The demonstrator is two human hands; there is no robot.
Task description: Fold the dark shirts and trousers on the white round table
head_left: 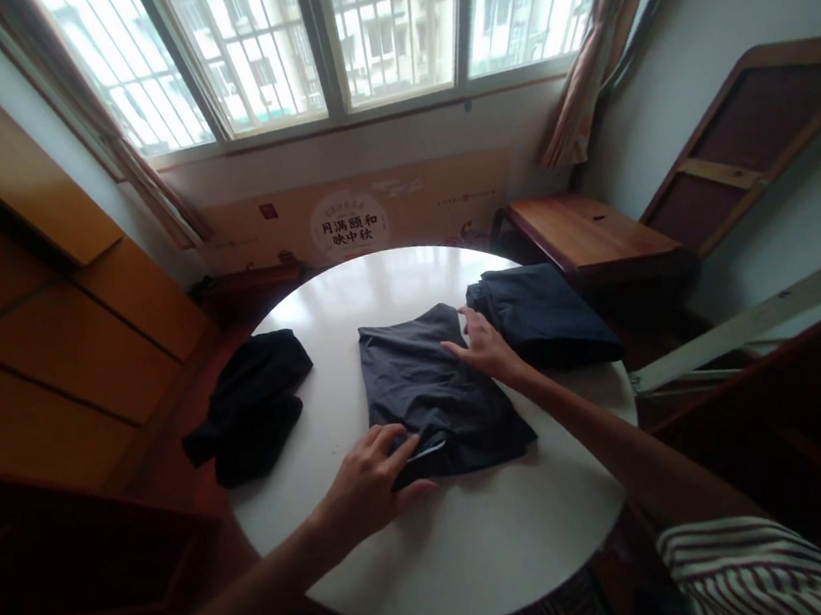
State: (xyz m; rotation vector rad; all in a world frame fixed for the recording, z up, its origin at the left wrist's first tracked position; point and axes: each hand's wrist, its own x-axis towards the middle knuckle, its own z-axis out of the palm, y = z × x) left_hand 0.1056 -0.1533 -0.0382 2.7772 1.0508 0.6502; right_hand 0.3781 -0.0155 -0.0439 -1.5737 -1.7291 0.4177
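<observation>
A dark grey garment (427,376), folded into a rough rectangle with some wrinkles, lies on the round white table (458,553). It may be shorts or trousers; the exact kind does not show. My left hand (373,479) rests at its near left corner, thumb spread from the fingers, beside a thin white strip on the cloth. At the far right edge of the garment is my right hand (489,345), its thumb and fingers apart and touching the fabric. Neither hand appears to grip it.
A folded navy garment stack (543,310) sits at the table's right, close to my right hand. Loosely bunched black clothing (257,408) lies at the left edge. Behind the table stand a wooden stool or bench (589,228) and a long printed cardboard panel (254,217) beneath the window.
</observation>
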